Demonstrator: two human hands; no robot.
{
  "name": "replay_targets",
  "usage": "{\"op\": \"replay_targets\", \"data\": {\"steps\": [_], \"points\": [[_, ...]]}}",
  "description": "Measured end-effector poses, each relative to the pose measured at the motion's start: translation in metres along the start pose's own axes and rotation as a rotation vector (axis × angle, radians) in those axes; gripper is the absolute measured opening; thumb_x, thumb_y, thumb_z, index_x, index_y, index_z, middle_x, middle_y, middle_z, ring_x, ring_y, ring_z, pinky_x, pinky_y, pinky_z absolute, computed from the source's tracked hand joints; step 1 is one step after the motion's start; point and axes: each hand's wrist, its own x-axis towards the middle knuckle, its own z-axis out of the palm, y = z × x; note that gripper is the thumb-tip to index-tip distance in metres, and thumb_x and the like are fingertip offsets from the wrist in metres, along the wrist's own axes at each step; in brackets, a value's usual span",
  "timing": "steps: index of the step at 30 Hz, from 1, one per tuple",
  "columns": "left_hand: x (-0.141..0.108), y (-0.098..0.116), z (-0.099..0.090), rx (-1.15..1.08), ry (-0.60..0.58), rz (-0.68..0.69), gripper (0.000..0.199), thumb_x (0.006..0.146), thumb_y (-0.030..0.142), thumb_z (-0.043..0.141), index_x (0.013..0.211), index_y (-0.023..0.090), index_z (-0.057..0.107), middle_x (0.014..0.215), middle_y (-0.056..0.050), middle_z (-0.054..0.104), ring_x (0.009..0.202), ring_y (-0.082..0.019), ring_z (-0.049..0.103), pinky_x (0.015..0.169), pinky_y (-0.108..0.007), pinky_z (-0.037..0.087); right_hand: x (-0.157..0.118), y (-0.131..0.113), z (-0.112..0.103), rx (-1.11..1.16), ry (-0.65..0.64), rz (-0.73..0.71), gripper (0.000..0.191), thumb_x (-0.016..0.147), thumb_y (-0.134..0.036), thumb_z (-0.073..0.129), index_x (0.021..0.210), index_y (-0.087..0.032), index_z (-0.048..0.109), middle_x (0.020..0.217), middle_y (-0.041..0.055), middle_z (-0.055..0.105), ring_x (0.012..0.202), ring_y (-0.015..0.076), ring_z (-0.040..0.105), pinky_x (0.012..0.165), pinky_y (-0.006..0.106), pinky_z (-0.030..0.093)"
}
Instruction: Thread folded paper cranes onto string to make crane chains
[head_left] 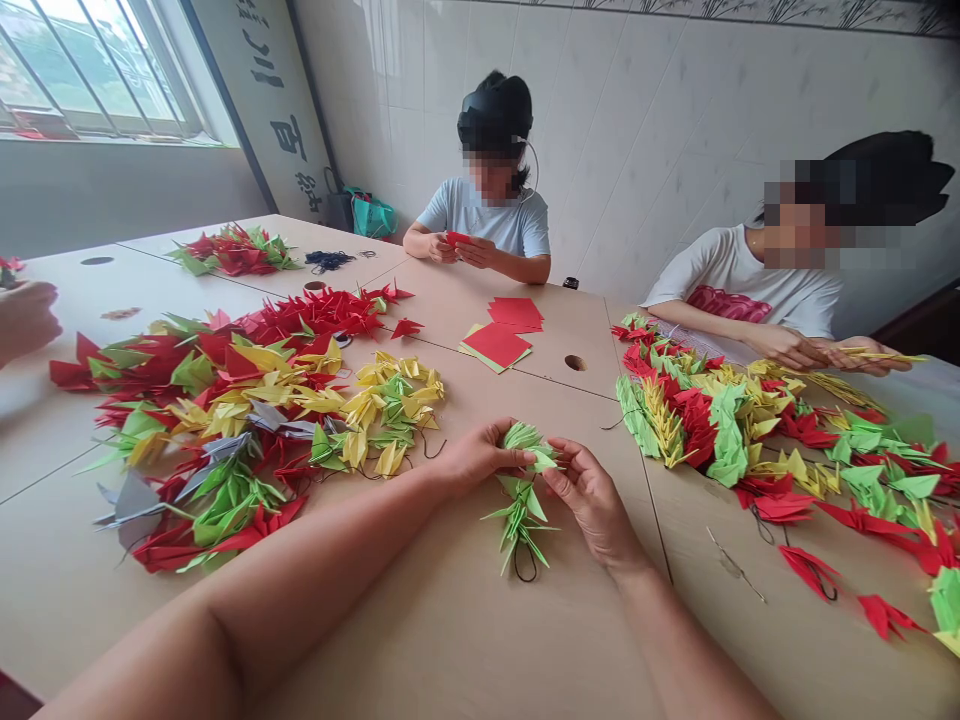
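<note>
The left hand and right hand pinch the top of a strand of green origami cranes at lower centre of the frame. Heaps of red, yellow and green paper cranes lie on either side across the beige table. Beyond, red paper squares lie between two co-workers, one holding red paper.
</note>
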Motion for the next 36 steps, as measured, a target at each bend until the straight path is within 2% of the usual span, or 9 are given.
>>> {"op": "replay_targets", "data": {"steps": [6, 9, 12, 16, 22, 26, 31, 36], "points": [[-0.0014, -0.0022, 0.002, 0.031, -0.056, 0.012, 0.027, 0.068, 0.025, 0.074, 0.087, 0.014, 0.057, 0.082, -0.001, 0.061, 0.074, -0.013, 0.063, 0.074, -0.027, 0.05, 0.0032, 0.0076, -0.0019, -0.105, 0.072, -0.052, 0.031, 0.074, -0.04, 0.068, 0.097, -0.022, 0.058, 0.083, 0.0013, 0.061, 0.069, 0.0146, 0.057, 0.065, 0.028, 0.049], [-0.0002, -0.0032, 0.0027, 0.026, -0.027, 0.019, 0.027, 0.069, 0.027, 0.072, 0.088, 0.015, 0.057, 0.083, 0.0, 0.059, 0.074, -0.012, 0.062, 0.077, -0.029, 0.05, 0.003, 0.0071, -0.0019, -0.115, 0.089, -0.064, 0.03, 0.074, -0.039, 0.067, 0.098, -0.023, 0.056, 0.081, -0.0006, 0.059, 0.062, 0.013, 0.057, 0.06, 0.027, 0.049], [0.0017, -0.0056, 0.0032, 0.13, 0.024, 0.06, 0.028, 0.071, 0.034, 0.07, 0.088, 0.015, 0.056, 0.086, 0.0, 0.058, 0.075, -0.012, 0.059, 0.079, -0.03, 0.049, 0.0022, 0.0056, -0.0007, -0.136, 0.096, -0.074, 0.022, 0.076, -0.037, 0.064, 0.092, -0.024, 0.058, 0.076, -0.0028, 0.057, 0.057, 0.0119, 0.056, 0.056, 0.026, 0.049], [0.0025, -0.0075, 0.0031, 0.323, 0.083, 0.136, 0.032, 0.074, 0.039, 0.065, 0.093, 0.015, 0.054, 0.084, -0.001, 0.057, 0.075, -0.013, 0.057, 0.075, -0.029, 0.047, 0.0016, 0.0044, -0.0001, -0.167, 0.091, -0.068, 0.015, 0.077, -0.036, 0.061, 0.081, -0.022, 0.062, 0.074, -0.001, 0.061, 0.058, 0.0133, 0.057, 0.057, 0.026, 0.049], [0.0018, -0.0052, 0.0025, 0.496, 0.156, 0.261, 0.029, 0.076, 0.033, 0.064, 0.097, 0.016, 0.054, 0.087, -0.001, 0.056, 0.078, -0.012, 0.051, 0.071, -0.024, 0.042, 0.0008, 0.0038, -0.0009, -0.204, 0.079, -0.041, 0.024, 0.075, -0.028, 0.059, 0.096, -0.019, 0.064, 0.076, 0.0024, 0.068, 0.066, 0.017, 0.061, 0.065, 0.029, 0.051], [0.0038, -0.0073, 0.0016, 0.528, 0.148, 0.273, 0.028, 0.075, 0.032, 0.064, 0.095, 0.015, 0.054, 0.083, -0.001, 0.055, 0.075, -0.012, 0.049, 0.069, -0.024, 0.04, 0.0008, 0.0035, 0.0008, -0.263, 0.088, -0.044, 0.025, 0.074, -0.028, 0.058, 0.096, -0.018, 0.065, 0.082, 0.0052, 0.069, 0.07, 0.0189, 0.062, 0.066, 0.031, 0.05], [0.0043, -0.0089, -0.0006, 0.579, 0.135, 0.283, 0.027, 0.077, 0.033, 0.062, 0.096, 0.016, 0.055, 0.083, 0.0, 0.056, 0.074, -0.012, 0.049, 0.068, -0.023, 0.04, 0.0005, 0.0013, 0.0011, -0.354, 0.098, -0.096, 0.021, 0.076, -0.033, 0.058, 0.09, -0.019, 0.065, 0.075, 0.0035, 0.067, 0.063, 0.0179, 0.058, 0.061, 0.029, 0.047], [0.0015, -0.0101, -0.0006, 0.563, 0.063, 0.2, 0.03, 0.079, 0.04, 0.058, 0.098, 0.017, 0.056, 0.082, 0.0, 0.057, 0.071, -0.012, 0.052, 0.064, -0.023, 0.042, 0.0001, -0.0007, 0.0005, -0.413, 0.124, -0.152, 0.016, 0.078, -0.034, 0.056, 0.083, -0.02, 0.061, 0.068, 0.0005, 0.061, 0.058, 0.0159, 0.053, 0.056, 0.027, 0.044]]}}
